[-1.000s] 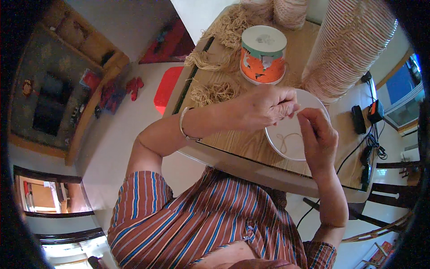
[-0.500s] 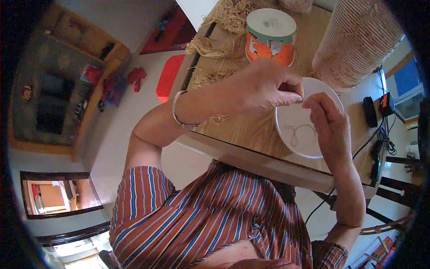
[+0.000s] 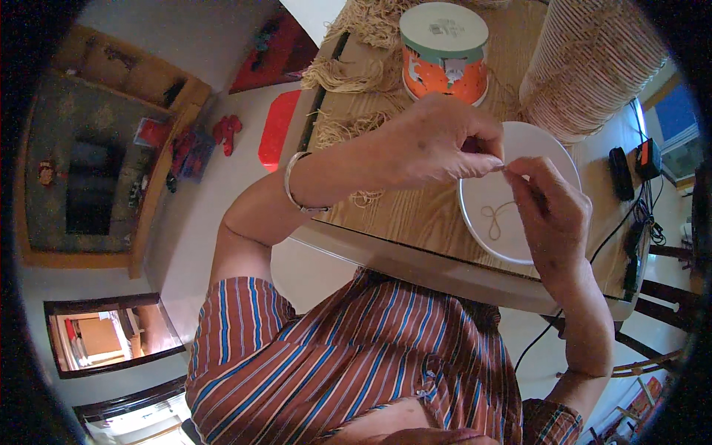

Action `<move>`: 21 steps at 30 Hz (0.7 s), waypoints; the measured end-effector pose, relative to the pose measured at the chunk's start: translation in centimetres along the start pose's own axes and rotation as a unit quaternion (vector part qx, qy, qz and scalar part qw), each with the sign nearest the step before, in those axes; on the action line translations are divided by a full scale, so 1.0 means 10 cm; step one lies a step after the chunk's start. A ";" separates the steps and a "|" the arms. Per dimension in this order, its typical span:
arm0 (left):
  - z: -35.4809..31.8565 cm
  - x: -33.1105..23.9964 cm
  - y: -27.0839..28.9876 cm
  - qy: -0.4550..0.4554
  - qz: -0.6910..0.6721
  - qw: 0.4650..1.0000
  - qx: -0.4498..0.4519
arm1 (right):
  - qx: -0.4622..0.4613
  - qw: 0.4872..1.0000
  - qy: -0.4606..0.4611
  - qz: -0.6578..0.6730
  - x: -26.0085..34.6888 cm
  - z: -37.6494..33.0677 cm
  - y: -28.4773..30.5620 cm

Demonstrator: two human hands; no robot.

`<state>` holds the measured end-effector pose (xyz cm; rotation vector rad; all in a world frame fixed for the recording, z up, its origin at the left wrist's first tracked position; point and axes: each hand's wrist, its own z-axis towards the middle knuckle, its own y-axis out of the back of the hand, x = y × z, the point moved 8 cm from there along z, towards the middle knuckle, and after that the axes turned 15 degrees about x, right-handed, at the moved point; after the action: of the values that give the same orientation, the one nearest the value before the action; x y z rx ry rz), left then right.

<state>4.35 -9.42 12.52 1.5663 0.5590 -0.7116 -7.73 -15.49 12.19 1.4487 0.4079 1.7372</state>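
My left hand (image 3: 437, 144) and my right hand (image 3: 550, 211) meet above a white round plate (image 3: 549, 152) on a wooden table (image 3: 415, 215). Both pinch a thin beige string between thumb and fingertips, fingertips almost touching. A loop of the same beige string (image 3: 495, 219) lies on the plate below the hands. A metal bracelet (image 3: 291, 184) sits on my left wrist.
An orange round tin with a pale lid (image 3: 445, 52) stands behind the hands. Bundles of beige fibre (image 3: 348, 74) lie at the table's left. A large ribbed cream cone of cord (image 3: 593, 63) stands at the back right. Black devices and cables (image 3: 630, 163) lie on the right.
The view has shifted so hands and plate appear lower and closer. My hands stay pinched together over the plate; the string loop now lies lower on the plate.
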 end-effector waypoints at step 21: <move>-0.03 -0.10 -0.14 -0.106 0.199 0.973 -0.043 | 0.110 0.940 -0.198 0.255 -0.34 -0.01 -0.23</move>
<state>2.71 -8.89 12.28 1.4412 0.1089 -0.5299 -6.91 -16.61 8.37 2.1591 0.0009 1.7563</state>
